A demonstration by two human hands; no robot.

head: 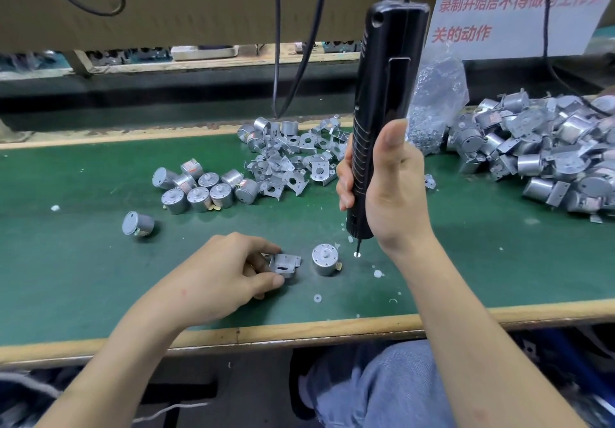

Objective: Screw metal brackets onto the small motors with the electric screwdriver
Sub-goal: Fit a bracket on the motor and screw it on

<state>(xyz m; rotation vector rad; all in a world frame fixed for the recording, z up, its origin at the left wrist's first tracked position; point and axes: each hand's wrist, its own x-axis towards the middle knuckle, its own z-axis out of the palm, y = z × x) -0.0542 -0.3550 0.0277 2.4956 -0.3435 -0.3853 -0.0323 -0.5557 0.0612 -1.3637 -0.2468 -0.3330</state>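
Just left of the upright motor (pixel 325 259), our left hand (pixel 226 271) pinches a bracket (pixel 284 264), holding it ready; just right of it, our right hand (pixel 392 188) grips the electric screwdriver (pixel 386 78) upright, bit on a screw (pixel 357 254), probably collecting it.

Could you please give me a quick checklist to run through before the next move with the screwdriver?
1. The right hand grips the electric screwdriver upright: ok.
2. The left hand holds the bracket: ok.
3. The bit loaded: cannot tell; its tip touches a small round piece.
4. The bit over the bracket: not ok; a bare motor stands between them.
5. Holes in the bracket lined up: cannot tell.
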